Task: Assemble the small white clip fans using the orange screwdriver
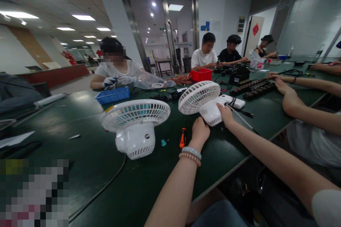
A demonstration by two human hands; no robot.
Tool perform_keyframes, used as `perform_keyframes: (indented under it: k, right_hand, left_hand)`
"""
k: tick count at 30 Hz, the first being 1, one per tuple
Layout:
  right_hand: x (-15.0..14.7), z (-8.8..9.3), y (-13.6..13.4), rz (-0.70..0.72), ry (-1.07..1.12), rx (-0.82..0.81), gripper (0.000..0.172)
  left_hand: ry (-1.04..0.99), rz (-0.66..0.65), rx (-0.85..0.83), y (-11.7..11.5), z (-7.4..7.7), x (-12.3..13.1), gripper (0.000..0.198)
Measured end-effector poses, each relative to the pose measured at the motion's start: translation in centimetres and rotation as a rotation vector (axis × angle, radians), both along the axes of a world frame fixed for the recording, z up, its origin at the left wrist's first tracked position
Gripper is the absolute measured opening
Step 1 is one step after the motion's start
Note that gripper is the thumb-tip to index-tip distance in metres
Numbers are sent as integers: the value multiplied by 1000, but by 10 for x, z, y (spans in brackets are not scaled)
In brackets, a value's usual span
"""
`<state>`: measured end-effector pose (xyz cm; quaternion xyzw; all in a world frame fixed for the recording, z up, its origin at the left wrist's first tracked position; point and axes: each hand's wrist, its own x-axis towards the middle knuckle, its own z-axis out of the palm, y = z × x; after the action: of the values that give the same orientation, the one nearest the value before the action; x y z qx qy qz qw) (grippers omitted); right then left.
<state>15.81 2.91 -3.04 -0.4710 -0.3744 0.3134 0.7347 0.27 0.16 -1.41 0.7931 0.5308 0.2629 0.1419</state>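
Observation:
A white electric fan (199, 101) tilts on the green table, its grille toward the far left. My right hand (226, 115) grips its base from the right, the thumb on the housing. Curled closed against the near left side of that base is my left hand (201, 131); its fingertips are partly hidden. To the left stands a second white fan (137, 142), its grille facing up and away. Between the second fan and my left hand lie an orange screwdriver (182, 138) and a small teal plastic piece (163, 142).
A blue tray (112, 95) sits before a gloved person opposite. A red bin (201, 75), a white power strip (233, 101) and dark slotted strips (258, 88) lie beyond the fans. A neighbour's arms (295, 99) rest at right. A cable (106, 186) trails left.

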Motion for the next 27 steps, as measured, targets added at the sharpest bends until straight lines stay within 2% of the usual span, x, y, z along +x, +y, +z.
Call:
perform_keyframes:
  k: [3, 7, 11, 14, 17, 20, 24, 27]
  right_hand:
    - [4, -4, -9, -102, -101, -79, 29]
    - [1, -5, -18, -46, -89, -58, 36]
    - [-1, -4, -18, 0, -103, -60, 41]
    - [1, -2, -19, -38, -213, -142, 37]
    - [3, 2, -24, -133, -363, -208, 39]
    - [2, 7, -34, -159, -553, -281, 42]
    - [-1, 14, -51, -135, -810, -355, 44]
    - [-3, 23, -69, -162, -947, -361, 43]
  left_hand:
    - [-26, -22, 13, -4, 0, -1, 26]
    - [-17, -34, 37, -9, 3, 1, 37]
    - [18, 15, 96, -13, 5, 3, 37]
    - [22, 35, 124, -15, 6, 2, 35]
    - [24, 35, 130, -18, 6, 1, 36]
    - [18, 16, 126, -24, 11, -3, 41]
    - [-40, -110, 174, -43, 26, -23, 50]
    - [-31, -208, 197, -63, 43, -54, 50]
